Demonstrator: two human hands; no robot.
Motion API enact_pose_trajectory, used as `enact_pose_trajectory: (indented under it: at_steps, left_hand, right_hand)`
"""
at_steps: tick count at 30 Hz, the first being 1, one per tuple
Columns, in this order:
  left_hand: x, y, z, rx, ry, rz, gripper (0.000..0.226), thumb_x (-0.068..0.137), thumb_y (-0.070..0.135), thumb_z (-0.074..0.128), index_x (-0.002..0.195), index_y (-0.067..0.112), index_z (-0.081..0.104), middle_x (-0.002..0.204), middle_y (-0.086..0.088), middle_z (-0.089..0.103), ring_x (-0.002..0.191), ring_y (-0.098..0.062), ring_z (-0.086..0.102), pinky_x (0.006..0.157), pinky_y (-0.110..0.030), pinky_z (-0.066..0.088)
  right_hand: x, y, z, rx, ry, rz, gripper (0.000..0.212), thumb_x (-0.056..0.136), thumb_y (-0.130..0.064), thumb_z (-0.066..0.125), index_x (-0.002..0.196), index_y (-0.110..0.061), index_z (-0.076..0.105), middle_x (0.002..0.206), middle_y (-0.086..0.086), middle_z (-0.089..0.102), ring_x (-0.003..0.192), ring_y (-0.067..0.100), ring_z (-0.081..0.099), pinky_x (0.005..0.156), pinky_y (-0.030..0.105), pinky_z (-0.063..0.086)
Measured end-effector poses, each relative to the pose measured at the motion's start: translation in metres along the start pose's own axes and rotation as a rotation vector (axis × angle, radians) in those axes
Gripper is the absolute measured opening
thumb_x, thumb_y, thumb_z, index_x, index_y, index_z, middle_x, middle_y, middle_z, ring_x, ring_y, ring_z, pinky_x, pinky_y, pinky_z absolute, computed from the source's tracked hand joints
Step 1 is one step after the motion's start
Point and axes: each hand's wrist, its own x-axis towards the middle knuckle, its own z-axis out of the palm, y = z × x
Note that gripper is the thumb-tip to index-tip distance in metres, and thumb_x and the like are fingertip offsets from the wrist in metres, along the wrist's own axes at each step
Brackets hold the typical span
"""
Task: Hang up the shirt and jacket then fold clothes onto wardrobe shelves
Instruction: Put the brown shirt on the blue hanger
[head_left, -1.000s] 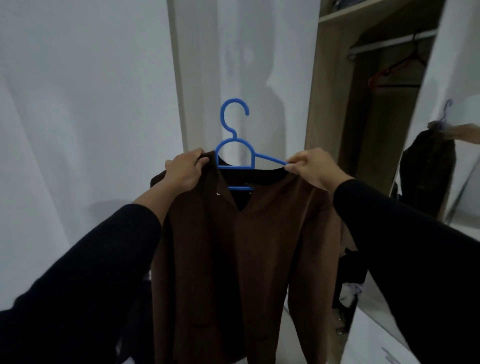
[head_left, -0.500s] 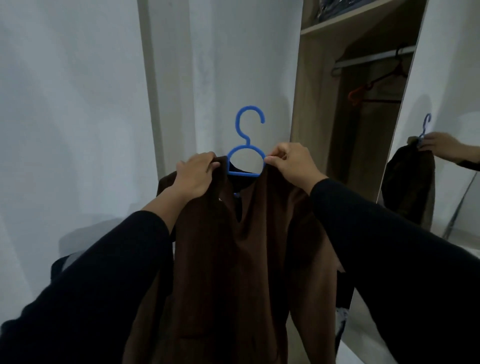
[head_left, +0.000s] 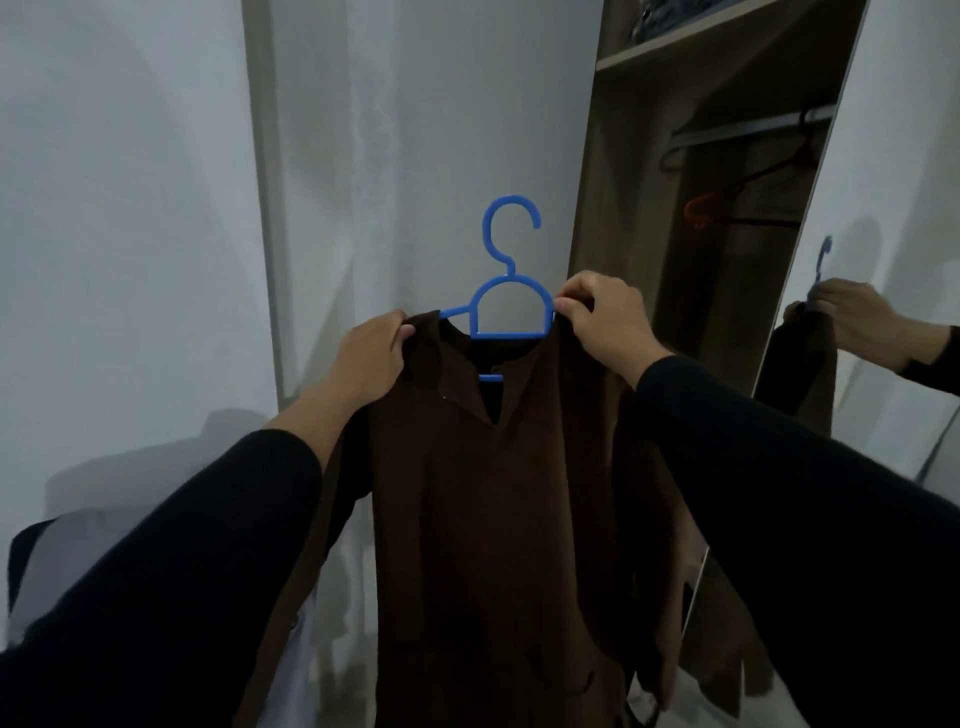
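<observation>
Holding the dark brown V-neck shirt (head_left: 498, 519) up in front of the white wall (head_left: 130, 260), I have both hands curled on its shoulders. My left hand (head_left: 371, 353) grips the left shoulder fabric where the blue plastic hanger (head_left: 511, 291) pokes out; my right hand (head_left: 605, 317) pinches the right shoulder against the hanger's arm. The hanger's hook stands upright, clear of everything. The open wooden wardrobe (head_left: 623, 218) is just right of the shirt, its metal rail (head_left: 748, 130) carrying an orange hanger (head_left: 701, 208). The mirrored door (head_left: 893, 156) reflects my right hand.
</observation>
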Motion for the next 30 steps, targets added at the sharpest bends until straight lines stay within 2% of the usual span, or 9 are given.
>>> enact_pose_trajectory:
  at_steps: [2,3,5,9,14,18,22,26,30]
  left_hand:
    - [0.014,0.008,0.007,-0.008,0.08,-0.043,0.025,0.101,0.021,0.034,0.087,0.008,0.05,0.075,-0.006,0.052,0.07,-0.024,0.048,0.07,-0.035,0.038]
    - [0.022,0.011,0.01,0.006,0.101,-0.063,0.026,0.102,0.021,0.034,0.088,0.008,0.051,0.077,-0.005,0.053,0.071,-0.024,0.049,0.075,-0.037,0.039]
    - [0.038,0.02,0.017,0.039,0.114,-0.089,0.024,0.102,0.023,0.033,0.088,0.011,0.049,0.078,-0.003,0.05,0.073,-0.022,0.047,0.081,-0.039,0.038]
    - [0.076,0.037,0.037,0.056,0.124,-0.071,0.023,0.101,0.025,0.034,0.083,0.014,0.043,0.076,-0.003,0.048,0.073,-0.022,0.046,0.084,-0.041,0.039]
    - [0.122,0.046,0.064,0.045,0.162,0.041,0.024,0.101,0.026,0.035,0.081,0.014,0.042,0.075,-0.003,0.048,0.071,-0.024,0.049,0.081,-0.042,0.041]
    - [0.166,0.06,0.084,0.073,0.19,0.108,0.025,0.101,0.029,0.034,0.089,0.013,0.05,0.079,-0.003,0.051,0.074,-0.024,0.051,0.084,-0.038,0.037]
    - [0.21,0.061,0.103,0.038,0.229,0.191,0.032,0.101,0.032,0.034,0.098,0.01,0.057,0.089,-0.009,0.063,0.078,-0.028,0.056,0.079,-0.037,0.038]
    - [0.241,0.052,0.117,-0.057,0.194,0.302,0.033,0.1,0.032,0.034,0.11,0.01,0.057,0.097,-0.015,0.064,0.082,-0.031,0.056,0.068,-0.035,0.04]
    - [0.258,0.033,0.13,-0.092,0.069,0.336,0.034,0.099,0.036,0.038,0.116,0.013,0.055,0.103,-0.018,0.064,0.095,-0.037,0.059,0.078,-0.039,0.047]
  right_hand:
    - [0.008,0.008,0.0,-0.133,0.166,0.001,0.024,0.09,-0.034,0.06,0.11,-0.021,0.059,0.11,0.0,0.055,0.104,0.015,0.051,0.088,0.028,0.039]
    - [0.011,0.011,0.0,-0.234,0.265,-0.015,0.027,0.088,-0.038,0.06,0.11,-0.022,0.059,0.112,0.0,0.053,0.107,0.017,0.049,0.091,0.032,0.036]
    - [0.019,0.014,0.002,-0.356,0.394,-0.08,0.026,0.089,-0.04,0.057,0.102,-0.018,0.061,0.107,0.002,0.053,0.104,0.019,0.049,0.085,0.03,0.032]
    - [0.05,0.018,0.021,-0.4,0.317,-0.081,0.032,0.092,-0.043,0.053,0.1,-0.017,0.07,0.105,0.001,0.06,0.103,0.02,0.05,0.085,0.034,0.038]
    - [0.094,0.022,0.042,-0.182,0.28,0.084,0.035,0.091,-0.047,0.053,0.092,-0.019,0.073,0.101,0.0,0.067,0.11,0.022,0.049,0.087,0.036,0.038]
    - [0.143,0.028,0.045,0.043,0.326,0.254,0.035,0.087,-0.045,0.058,0.063,-0.02,0.063,0.086,0.004,0.069,0.1,0.027,0.06,0.091,0.043,0.048]
    - [0.184,0.036,0.044,0.151,0.384,0.344,0.024,0.083,-0.032,0.068,0.076,-0.01,0.072,0.083,0.005,0.071,0.088,0.022,0.066,0.083,0.039,0.054]
    - [0.213,0.041,0.05,0.233,0.477,0.368,0.017,0.084,-0.022,0.067,0.083,-0.006,0.073,0.089,0.01,0.072,0.089,0.023,0.066,0.085,0.039,0.054]
    - [0.235,0.045,0.06,0.229,0.508,0.409,0.017,0.086,-0.017,0.063,0.085,-0.004,0.072,0.092,0.011,0.071,0.089,0.024,0.065,0.081,0.037,0.054]
